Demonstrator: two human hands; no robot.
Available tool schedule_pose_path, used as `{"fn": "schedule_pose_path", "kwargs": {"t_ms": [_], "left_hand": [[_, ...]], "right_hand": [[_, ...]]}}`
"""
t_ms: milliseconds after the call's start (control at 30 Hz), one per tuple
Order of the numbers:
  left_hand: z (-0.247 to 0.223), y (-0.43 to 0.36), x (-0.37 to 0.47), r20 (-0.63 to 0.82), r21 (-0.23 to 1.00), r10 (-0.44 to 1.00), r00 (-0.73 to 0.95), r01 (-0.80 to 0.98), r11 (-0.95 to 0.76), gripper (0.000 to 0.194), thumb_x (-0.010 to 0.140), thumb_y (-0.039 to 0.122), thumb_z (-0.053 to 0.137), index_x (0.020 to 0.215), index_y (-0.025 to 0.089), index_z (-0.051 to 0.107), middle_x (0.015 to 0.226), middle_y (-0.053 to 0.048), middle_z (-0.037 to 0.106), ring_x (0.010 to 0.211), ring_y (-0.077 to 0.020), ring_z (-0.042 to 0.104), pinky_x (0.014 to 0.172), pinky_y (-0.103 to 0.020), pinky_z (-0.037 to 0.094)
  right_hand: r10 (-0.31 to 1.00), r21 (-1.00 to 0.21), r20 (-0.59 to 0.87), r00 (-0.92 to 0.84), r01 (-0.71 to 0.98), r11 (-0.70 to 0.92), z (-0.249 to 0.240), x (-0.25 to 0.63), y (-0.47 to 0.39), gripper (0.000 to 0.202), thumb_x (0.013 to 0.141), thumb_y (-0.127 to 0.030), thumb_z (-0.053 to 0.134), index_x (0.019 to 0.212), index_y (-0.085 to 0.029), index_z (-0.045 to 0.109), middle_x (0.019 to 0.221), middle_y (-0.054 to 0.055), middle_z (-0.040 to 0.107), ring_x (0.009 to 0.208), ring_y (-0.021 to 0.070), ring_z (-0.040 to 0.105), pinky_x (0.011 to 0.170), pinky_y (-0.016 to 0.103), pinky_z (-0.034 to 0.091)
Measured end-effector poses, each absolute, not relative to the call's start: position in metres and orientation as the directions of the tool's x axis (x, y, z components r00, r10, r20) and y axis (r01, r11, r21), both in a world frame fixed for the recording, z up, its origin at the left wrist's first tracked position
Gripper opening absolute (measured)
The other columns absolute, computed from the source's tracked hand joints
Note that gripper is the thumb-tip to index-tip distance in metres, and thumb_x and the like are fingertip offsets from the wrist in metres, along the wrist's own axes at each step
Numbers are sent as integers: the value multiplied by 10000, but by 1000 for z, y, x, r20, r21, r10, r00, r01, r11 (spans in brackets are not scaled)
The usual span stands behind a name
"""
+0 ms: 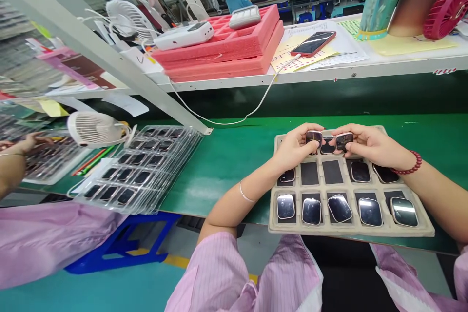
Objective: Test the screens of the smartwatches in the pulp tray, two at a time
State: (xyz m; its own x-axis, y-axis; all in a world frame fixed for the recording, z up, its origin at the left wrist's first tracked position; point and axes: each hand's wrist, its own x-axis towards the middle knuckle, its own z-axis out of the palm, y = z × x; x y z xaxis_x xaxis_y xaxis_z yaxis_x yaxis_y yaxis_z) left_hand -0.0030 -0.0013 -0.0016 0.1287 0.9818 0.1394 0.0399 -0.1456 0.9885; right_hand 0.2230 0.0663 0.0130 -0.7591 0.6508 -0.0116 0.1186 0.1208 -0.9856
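My left hand (297, 145) pinches a smartwatch case (313, 137) with a dark face, just above the far row of a cream tray (409, 204). In my right hand (369, 145) is a second watch case (343, 141), held between thumb and fingers at the same height. Between the two hands another watch (327, 145) lies in its pocket. The near row of the tray holds several watches, one of them, a tilted watch (340, 208), sitting askew. Two middle-row pockets show only a dark pad (333, 172). My hands partly cover the far row.
Stacked clear trays of watches (127, 175) stand to the left on the green bench (226, 156). A white fan (95, 128) and a co-worker's hand (32, 144) are farther left. Above, a shelf holds pink foam (234, 53) and a phone (313, 44) on a hanging white cable (252, 116).
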Motion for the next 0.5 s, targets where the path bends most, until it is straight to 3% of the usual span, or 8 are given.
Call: {"fn": "schedule_pose_path", "kwargs": {"t_ms": [167, 367, 500], "left_hand": [[-1, -2, -3, 141, 984, 979, 145, 84, -154, 479, 725, 190, 729, 1181, 159, 586, 1059, -90, 702, 952, -183, 667, 775, -256, 519], [-3, 0, -3, 117, 993, 985, 127, -12, -116, 336, 753, 244, 707, 1065, 150, 626, 892, -50, 695, 693, -116, 625, 675, -252, 520], [0, 0, -4, 22, 1000, 989, 145, -16, -20, 531, 656, 125, 643, 1183, 173, 598, 1012, -71, 714, 741, -136, 652, 566, -204, 468]], "right_hand": [[630, -983, 47, -775, 75, 166, 12, 223, 67, 457, 777, -255, 761, 1221, -239, 656, 1173, 86, 729, 1001, 253, 734, 861, 401, 623], [641, -988, -26, -767, 119, 102, 14, 225, 67, 398, 850, -316, 718, 1232, -245, 633, 1162, 83, 725, 978, 238, 741, 758, 330, 643], [636, -995, -53, -770, 93, 30, 16, 225, 68, 450, 823, -248, 723, 1253, -235, 592, 1155, 81, 716, 987, 237, 735, 728, 313, 651]]}}
